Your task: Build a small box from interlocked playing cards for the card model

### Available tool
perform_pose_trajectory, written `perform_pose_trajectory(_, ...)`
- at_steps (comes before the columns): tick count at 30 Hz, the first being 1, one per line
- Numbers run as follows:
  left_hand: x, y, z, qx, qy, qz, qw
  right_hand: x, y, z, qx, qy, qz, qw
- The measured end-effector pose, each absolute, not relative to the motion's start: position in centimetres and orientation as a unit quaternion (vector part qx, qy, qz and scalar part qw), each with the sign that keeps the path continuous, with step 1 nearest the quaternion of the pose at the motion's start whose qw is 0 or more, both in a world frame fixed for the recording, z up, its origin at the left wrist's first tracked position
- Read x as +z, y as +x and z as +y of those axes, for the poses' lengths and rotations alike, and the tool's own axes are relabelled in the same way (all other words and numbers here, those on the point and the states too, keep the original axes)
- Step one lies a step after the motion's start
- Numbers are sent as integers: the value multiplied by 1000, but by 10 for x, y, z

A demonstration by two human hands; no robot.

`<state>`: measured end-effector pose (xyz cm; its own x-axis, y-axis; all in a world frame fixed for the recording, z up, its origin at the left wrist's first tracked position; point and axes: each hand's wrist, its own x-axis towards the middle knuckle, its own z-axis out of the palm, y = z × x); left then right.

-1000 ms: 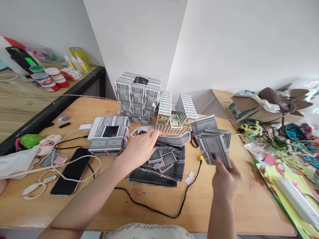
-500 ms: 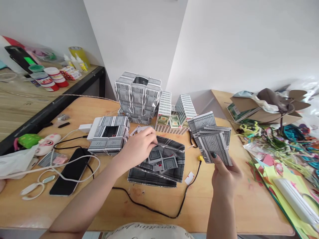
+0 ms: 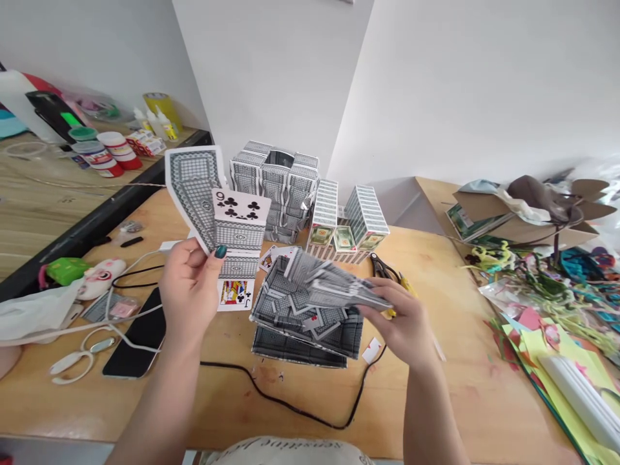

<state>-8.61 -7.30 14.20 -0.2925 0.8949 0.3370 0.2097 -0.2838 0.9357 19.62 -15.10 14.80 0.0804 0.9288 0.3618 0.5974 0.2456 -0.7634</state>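
My left hand (image 3: 191, 284) is closed on several playing cards (image 3: 194, 187), raised at the left. One shows its patterned back; beside it a folded piece (image 3: 237, 258) shows a nine of clubs at its top and a jack at its bottom. My right hand (image 3: 402, 323) pinches a fanned bundle of folded playing cards (image 3: 334, 284), blurred, over an open box made of cards (image 3: 310, 342). Loose folded cards (image 3: 314, 320) lie inside that box. Behind it stands a taller woven card box (image 3: 276, 187).
Two stacks of card packs (image 3: 371, 219) stand behind the open box. Scissors (image 3: 382, 265) lie near my right hand. A black cable (image 3: 290, 403) crosses the table front. At left lies a phone (image 3: 135, 342); at right, coloured paper (image 3: 547, 361) and yarn scraps.
My left hand has moved from the open box to the left and up, now gripping cards. My right hand has brought its bundle leftward and down over the box.
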Motion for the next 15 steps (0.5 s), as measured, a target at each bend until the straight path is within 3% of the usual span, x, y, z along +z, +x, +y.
perform_pose_trajectory(3,138,-92,-74,609,515,522,301,154,181,-144,147,-566,-712,389)
perform_pose_trajectory(6,137,-93,-76,608,515,515,317,153,177,-142,140,-576,-701,396)
perform_pose_trajectory(11,144,-83,-80,591,531,510,329,141,187,-146,188,-579,-642,467)
perform_pose_trajectory(15,157,-56,-89,560,575,482,351,142,181,-152,161,-556,-547,605)
